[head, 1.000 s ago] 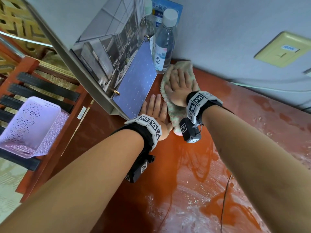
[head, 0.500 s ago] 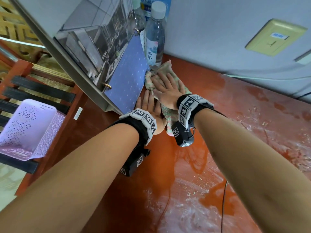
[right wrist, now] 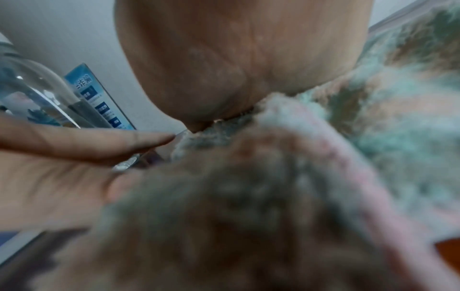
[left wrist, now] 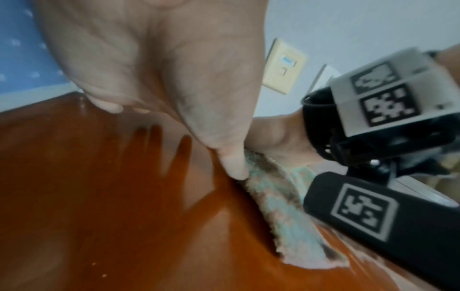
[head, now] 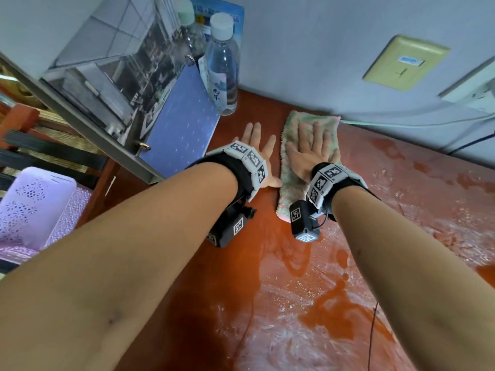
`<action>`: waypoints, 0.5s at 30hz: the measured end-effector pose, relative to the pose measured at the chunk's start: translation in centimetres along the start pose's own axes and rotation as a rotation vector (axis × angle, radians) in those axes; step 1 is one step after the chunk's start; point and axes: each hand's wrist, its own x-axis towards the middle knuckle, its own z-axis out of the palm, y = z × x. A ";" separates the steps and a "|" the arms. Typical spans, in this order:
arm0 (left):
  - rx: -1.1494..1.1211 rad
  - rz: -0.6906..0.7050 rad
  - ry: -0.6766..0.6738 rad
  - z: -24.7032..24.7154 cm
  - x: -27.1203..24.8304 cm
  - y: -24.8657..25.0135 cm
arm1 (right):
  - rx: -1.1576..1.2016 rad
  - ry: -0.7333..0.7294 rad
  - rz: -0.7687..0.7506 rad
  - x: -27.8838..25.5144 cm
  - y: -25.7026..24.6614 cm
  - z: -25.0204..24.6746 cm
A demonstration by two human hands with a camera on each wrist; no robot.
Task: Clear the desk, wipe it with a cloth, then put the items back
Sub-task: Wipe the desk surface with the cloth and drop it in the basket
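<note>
The right hand (head: 310,153) presses flat, fingers straight, on the cloth (head: 292,188). The left hand (head: 257,145) lies flat on the desk (head: 401,210). A capped bottle (head: 222,76) looks nearly empty.

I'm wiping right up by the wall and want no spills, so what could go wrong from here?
1. The water bottle stands close to the left of the cloth; a leftward stroke could tip it.
2. The desk looks wet, so the flat left hand or right hand could slip.
</note>
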 end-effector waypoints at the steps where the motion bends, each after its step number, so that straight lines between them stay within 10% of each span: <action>1: -0.005 0.012 -0.007 0.5 0.6 -0.2 | 0.003 -0.001 0.001 0.2 -0.1 0.0; 15: 0.029 -0.003 0.008 2.5 2.2 -0.4 | -0.044 0.012 -0.045 3.9 2.9 -3.2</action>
